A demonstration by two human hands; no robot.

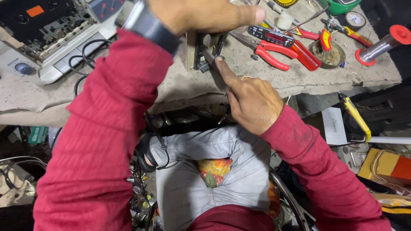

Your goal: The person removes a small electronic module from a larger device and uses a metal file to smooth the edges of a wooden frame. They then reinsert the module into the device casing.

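My left hand (pixel 201 15) pinches the top of the bracket (pixel 205 51) standing on the bench's (pixel 180 85) near edge, my right hand (pixel 250 100) pressing a tool (pixel 210 57) against it with forefinger extended; it looks stiff, light, sharp-edged, best held by its sides.

Left hand (pixel 205 15) reaches far across, arm raised and fingers curled shut. Right hand (pixel 250 100) sits nearer, forefinger stretched out, other fingers folded.
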